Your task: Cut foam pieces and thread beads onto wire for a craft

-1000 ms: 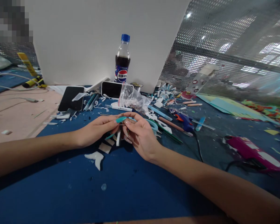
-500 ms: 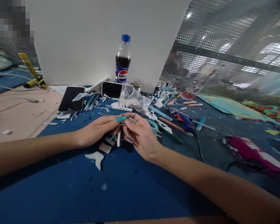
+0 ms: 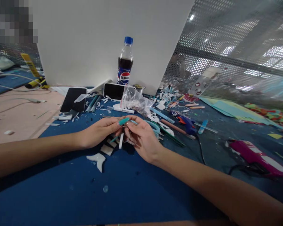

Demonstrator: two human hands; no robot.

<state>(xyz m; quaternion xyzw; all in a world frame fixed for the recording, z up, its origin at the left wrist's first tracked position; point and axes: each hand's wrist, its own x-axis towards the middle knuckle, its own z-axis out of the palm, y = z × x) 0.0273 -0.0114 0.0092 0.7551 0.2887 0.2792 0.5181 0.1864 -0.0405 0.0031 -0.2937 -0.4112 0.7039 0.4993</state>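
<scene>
My left hand [image 3: 99,131] and my right hand [image 3: 142,138] meet fingertip to fingertip over the blue mat [image 3: 122,185], both pinched on a small white strip [image 3: 121,140] that hangs down between them. The long nails on my left hand are teal. A teal sliver [image 3: 113,138] sticks out just under the left fingers. Light blue scissors [image 3: 154,126] lie right behind my right hand. White foam scraps [image 3: 97,159] rest on the mat just in front of the hands.
A cola bottle [image 3: 124,64] stands before a white board [image 3: 103,40]. Two phones [image 3: 73,99] [image 3: 113,91], a plastic bag [image 3: 134,101], a blue glue gun [image 3: 187,123] with cord, a magenta tool [image 3: 254,154], coloured paper [image 3: 228,108] and many scraps lie about.
The hands stay together on the white strip with only slight finger shifts. The view has tilted a little, so everything sits slightly lower and to the right.
</scene>
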